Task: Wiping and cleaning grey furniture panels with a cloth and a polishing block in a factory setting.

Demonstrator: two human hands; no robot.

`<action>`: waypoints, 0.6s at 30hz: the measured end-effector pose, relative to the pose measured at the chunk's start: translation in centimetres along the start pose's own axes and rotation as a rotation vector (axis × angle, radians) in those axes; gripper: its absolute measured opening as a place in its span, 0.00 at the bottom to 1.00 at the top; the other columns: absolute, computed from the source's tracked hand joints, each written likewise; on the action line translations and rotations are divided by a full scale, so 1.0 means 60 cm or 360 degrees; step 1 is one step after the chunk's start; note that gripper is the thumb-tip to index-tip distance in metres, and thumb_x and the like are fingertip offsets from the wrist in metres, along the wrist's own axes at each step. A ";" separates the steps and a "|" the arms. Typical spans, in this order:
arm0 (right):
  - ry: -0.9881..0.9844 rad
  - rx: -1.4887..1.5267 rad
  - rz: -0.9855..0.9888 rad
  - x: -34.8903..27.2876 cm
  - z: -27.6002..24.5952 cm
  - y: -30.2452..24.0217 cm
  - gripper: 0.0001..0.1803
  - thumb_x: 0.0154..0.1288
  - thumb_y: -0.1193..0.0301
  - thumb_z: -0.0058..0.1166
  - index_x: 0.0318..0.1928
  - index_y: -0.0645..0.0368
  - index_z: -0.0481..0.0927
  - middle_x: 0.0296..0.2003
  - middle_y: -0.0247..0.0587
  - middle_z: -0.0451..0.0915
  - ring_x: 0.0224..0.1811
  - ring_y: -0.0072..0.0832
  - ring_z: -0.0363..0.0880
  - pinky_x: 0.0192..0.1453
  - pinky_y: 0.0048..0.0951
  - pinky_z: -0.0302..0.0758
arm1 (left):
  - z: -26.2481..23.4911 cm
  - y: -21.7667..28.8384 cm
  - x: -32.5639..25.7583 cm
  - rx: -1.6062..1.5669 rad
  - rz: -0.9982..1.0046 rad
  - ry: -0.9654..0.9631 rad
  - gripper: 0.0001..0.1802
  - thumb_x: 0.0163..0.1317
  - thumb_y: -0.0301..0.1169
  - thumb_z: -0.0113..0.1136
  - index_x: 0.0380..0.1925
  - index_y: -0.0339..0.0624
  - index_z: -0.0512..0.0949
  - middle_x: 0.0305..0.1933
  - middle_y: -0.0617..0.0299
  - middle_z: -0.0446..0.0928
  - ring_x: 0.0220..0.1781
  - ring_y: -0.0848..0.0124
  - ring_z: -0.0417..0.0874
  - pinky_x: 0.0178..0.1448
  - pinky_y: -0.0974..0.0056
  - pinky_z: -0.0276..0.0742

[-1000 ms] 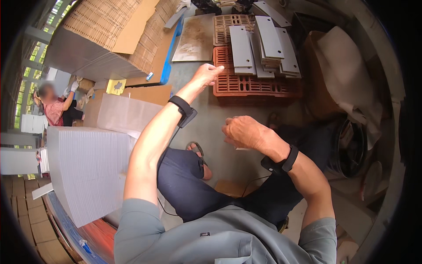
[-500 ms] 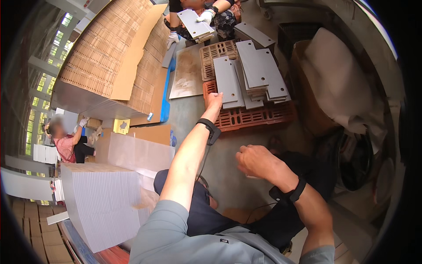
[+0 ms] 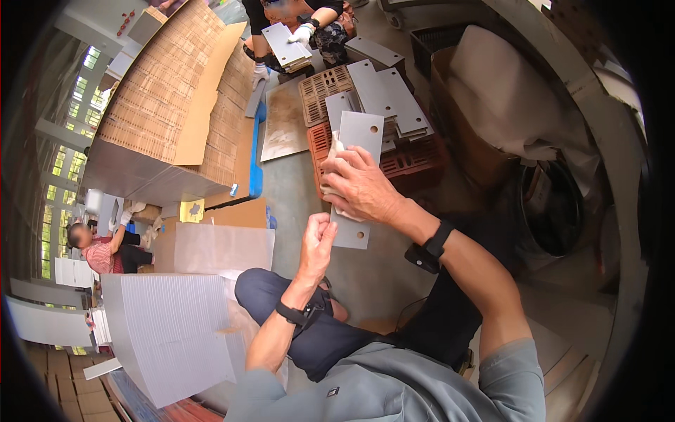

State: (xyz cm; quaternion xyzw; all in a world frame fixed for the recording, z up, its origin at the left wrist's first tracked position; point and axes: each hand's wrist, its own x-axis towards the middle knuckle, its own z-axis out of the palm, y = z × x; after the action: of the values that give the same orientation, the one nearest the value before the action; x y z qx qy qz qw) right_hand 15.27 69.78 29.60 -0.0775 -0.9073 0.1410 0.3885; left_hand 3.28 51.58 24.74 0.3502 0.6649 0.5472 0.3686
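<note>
My left hand (image 3: 316, 246) is closed on the lower left edge of a flat grey panel (image 3: 362, 130), which has a round hole near each end. The panel is lifted in front of me, over the floor. Across its middle lies my right hand (image 3: 362, 183), pressing a white cloth (image 3: 342, 209) against the face and left edge. Just beyond are more grey panels (image 3: 404, 102), stacked on reddish-brown plastic crates (image 3: 320, 144). The panel and my right hand partly hide that stack.
Across the crates, a person in white gloves (image 3: 302, 33) holds several grey panels. Piled cardboard (image 3: 158, 91) stands at the left on a blue pallet (image 3: 257, 176), with a grey sheet stack (image 3: 172, 330) nearer. Another person (image 3: 105, 250) sits far left. A dark bin (image 3: 552, 211) stands right.
My left hand has drawn a panel back from the crate stack toward me. My right hand has moved up and left onto it with the cloth. The whole view has shifted slightly.
</note>
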 end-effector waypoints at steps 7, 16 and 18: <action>-0.0039 0.0271 0.1223 -0.011 -0.013 0.132 0.19 0.72 0.60 0.49 0.40 0.66 0.83 0.37 0.61 0.85 0.44 0.55 0.84 0.51 0.52 0.78 | -0.063 0.009 -0.166 0.0032 0.0004 0.0002 0.11 0.76 0.33 0.57 0.51 0.39 0.70 0.36 0.70 0.71 0.37 0.83 0.66 0.42 0.73 0.64; -0.0464 0.1132 0.1140 -0.015 -0.022 0.052 0.22 0.73 0.58 0.50 0.49 0.65 0.83 0.37 0.42 0.85 0.41 0.28 0.82 0.50 0.31 0.78 | -0.114 0.010 -0.218 -0.0079 0.0021 0.0239 0.10 0.77 0.32 0.57 0.49 0.41 0.69 0.33 0.73 0.63 0.35 0.83 0.61 0.39 0.75 0.61; -0.0720 0.1723 0.1213 -0.001 -0.047 0.007 0.19 0.70 0.62 0.55 0.54 0.62 0.81 0.42 0.35 0.84 0.44 0.23 0.81 0.51 0.27 0.78 | -0.108 0.005 -0.210 -0.0134 0.0062 0.0284 0.10 0.76 0.32 0.58 0.49 0.41 0.69 0.33 0.74 0.63 0.35 0.83 0.61 0.39 0.75 0.60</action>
State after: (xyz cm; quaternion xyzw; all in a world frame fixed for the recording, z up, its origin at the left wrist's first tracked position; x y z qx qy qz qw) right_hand 17.35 70.70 31.29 -0.1548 -0.6776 0.7123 0.0976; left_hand 3.70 37.63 27.21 0.2973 0.6645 0.6107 0.3116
